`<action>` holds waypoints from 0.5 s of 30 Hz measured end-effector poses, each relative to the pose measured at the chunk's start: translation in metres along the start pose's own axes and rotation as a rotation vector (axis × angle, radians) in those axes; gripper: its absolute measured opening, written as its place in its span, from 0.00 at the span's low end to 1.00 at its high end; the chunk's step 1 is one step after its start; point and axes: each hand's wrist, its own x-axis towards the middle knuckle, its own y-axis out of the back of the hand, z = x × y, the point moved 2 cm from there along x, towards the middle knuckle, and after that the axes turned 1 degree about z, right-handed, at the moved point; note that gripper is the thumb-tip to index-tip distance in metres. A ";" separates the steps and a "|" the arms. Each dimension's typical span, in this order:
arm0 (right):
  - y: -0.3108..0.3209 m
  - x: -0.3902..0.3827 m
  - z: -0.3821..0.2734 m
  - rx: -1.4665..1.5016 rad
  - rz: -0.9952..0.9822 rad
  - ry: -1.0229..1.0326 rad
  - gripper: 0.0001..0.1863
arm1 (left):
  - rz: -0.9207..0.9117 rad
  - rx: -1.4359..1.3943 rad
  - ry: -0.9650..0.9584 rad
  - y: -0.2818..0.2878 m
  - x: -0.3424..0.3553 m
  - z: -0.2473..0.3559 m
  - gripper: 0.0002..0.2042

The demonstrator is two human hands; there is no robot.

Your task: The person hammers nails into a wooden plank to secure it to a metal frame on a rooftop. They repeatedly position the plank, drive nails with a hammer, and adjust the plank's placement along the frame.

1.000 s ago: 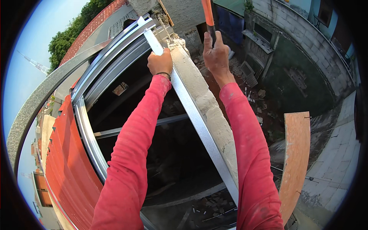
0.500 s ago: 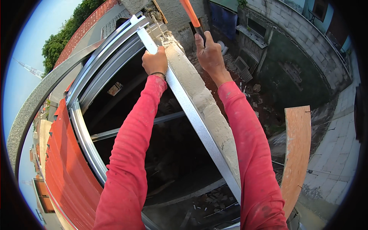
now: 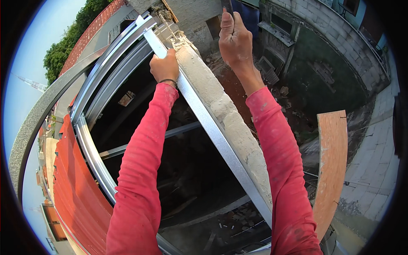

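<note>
My left hand (image 3: 165,67) is closed around the upper end of a shiny galvanized steel channel (image 3: 212,131). The channel runs along the inner side of a rough mortar-topped wall (image 3: 223,106), down toward my right forearm. Its far end meets curved-looking metal framing (image 3: 112,59). My right hand (image 3: 236,40) is raised beyond the wall, at the top of the view. It grips a long tool by its dark handle (image 3: 228,6); an orange shaft showed earlier, and the tool's head is out of view.
Red corrugated roofing (image 3: 78,170) lies at left, beside the dark opening under the frame. A thin metal crosspiece (image 3: 182,129) spans that opening. To the right stands a wooden board (image 3: 331,161). Beyond the wall is a deep drop to rubble (image 3: 282,91).
My right hand has risen with the tool, whose orange shaft has left the view. My left hand keeps its hold on the channel. The whole view has shifted slightly.
</note>
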 end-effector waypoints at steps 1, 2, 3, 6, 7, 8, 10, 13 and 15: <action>0.000 -0.008 0.009 -0.106 -0.065 -0.039 0.22 | -0.012 -0.023 -0.010 -0.004 -0.003 0.002 0.20; -0.004 -0.020 0.026 -0.204 -0.136 -0.074 0.23 | -0.022 -0.037 -0.015 -0.005 0.002 -0.004 0.20; -0.008 -0.035 0.045 -0.301 -0.209 -0.109 0.24 | -0.012 -0.022 -0.011 -0.002 0.005 -0.008 0.20; 0.004 -0.043 0.087 -0.589 -0.566 -0.204 0.30 | -0.003 -0.008 -0.026 -0.003 0.007 -0.009 0.20; 0.007 -0.039 0.092 -0.607 -0.624 -0.235 0.31 | -0.005 -0.008 -0.026 -0.005 0.009 -0.006 0.20; 0.010 -0.033 0.089 -0.563 -0.547 -0.144 0.30 | -0.005 -0.002 -0.018 -0.003 0.008 -0.007 0.20; 0.008 -0.017 0.034 -0.419 -0.372 -0.128 0.28 | 0.014 -0.005 -0.012 0.009 0.009 -0.013 0.21; 0.002 0.001 0.000 -0.189 0.036 0.060 0.26 | -0.008 -0.006 -0.007 -0.004 0.003 -0.005 0.21; -0.002 -0.011 0.009 -0.187 0.034 0.074 0.25 | -0.024 -0.012 -0.012 -0.004 0.004 -0.006 0.20</action>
